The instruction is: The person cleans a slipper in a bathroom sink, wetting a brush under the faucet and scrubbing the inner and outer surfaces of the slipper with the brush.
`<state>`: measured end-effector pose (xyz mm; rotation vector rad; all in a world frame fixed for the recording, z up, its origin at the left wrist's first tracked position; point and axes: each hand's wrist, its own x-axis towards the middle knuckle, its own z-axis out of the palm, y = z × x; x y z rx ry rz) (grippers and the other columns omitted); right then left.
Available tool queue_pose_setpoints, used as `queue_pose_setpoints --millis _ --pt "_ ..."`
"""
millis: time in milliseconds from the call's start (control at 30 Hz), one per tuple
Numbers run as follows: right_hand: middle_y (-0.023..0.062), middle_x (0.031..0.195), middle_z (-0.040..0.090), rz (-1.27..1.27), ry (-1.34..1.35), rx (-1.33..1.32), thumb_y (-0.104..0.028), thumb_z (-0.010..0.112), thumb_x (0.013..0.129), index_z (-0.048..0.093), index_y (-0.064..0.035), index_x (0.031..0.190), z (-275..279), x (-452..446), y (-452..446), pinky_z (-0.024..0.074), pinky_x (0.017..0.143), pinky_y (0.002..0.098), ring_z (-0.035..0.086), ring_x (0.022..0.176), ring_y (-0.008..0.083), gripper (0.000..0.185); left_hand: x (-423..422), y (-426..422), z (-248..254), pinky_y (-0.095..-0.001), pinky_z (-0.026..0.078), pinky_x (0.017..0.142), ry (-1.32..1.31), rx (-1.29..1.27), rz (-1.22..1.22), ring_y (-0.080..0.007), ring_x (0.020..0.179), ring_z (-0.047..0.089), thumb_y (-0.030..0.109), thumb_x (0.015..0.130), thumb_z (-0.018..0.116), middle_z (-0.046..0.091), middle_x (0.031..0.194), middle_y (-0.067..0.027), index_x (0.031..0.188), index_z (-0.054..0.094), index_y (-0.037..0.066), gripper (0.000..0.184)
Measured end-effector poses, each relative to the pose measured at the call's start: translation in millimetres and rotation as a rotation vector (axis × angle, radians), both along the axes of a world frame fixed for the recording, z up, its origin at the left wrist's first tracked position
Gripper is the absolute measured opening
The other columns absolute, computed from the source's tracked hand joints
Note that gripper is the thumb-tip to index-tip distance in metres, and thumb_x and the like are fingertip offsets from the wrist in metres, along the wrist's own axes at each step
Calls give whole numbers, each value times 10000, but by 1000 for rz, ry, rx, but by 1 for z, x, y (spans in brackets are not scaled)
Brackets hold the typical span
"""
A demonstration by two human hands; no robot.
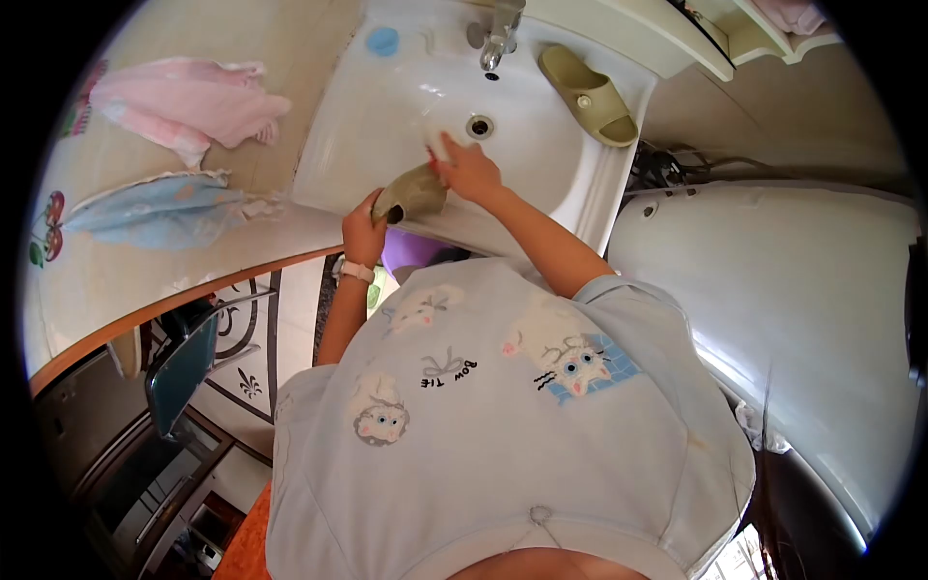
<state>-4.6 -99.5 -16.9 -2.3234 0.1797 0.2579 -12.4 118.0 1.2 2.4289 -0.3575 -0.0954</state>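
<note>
Over the front edge of the white sink (329,145), my left hand (363,232) grips an olive-green slipper (418,193) by its near end. My right hand (469,171) is closed around a brush with a bit of red on it (432,155), held against the far end of that slipper; the brush is partly hidden and blurred. A second olive slipper (588,97) lies on the sink's right rim. Behind the hands are the drain (479,127) and the metal faucet (501,39).
Pink cloth (188,101) and blue cloth (159,213) hang on the tiled wall at left. A white washing machine (764,280) stands at right. Below the sink is a purple basin (410,251). A chair (182,372) is at lower left, and a blue round item (383,42) is on the sink.
</note>
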Motion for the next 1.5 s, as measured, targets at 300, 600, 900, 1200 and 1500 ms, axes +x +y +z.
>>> queue_pose_setpoints --millis 300,600,900,1200,1500 --pt "253 1051 512 -58 72 326 -426 511 779 351 -209 1363 -37 -9 -14 417 887 410 520 989 387 643 13 10 -4 -360 479 761 116 -101 -48 -344 881 614 2 713 575 627 939 -204 1111 577 44 400" --pt "268 1176 463 -22 -122 183 -476 493 785 343 -226 1364 -54 -24 -1 435 877 417 537 1023 365 649 35 23 -14 -321 472 760 225 -95 -8 -231 856 624 118 801 584 644 937 -177 1104 567 -12 330" --pt "246 1086 512 65 -94 230 -399 514 783 346 -194 1365 -40 -11 -6 463 787 413 571 938 343 639 42 17 -7 -332 479 749 190 46 8 -263 836 628 117 788 595 644 911 -182 1091 577 -2 326" --pt "231 995 507 43 52 115 -375 517 792 351 -234 1361 -30 -7 -16 449 794 407 555 907 353 609 43 -4 2 -368 483 733 98 156 -94 -328 843 622 101 767 599 634 895 -203 1089 580 26 331" --pt "290 1182 429 15 155 277 -412 514 778 328 -244 1369 -24 -5 -18 444 839 426 526 1011 398 642 36 -11 1 -408 481 715 82 113 -94 -385 822 592 110 748 611 623 872 -213 1076 592 48 334"
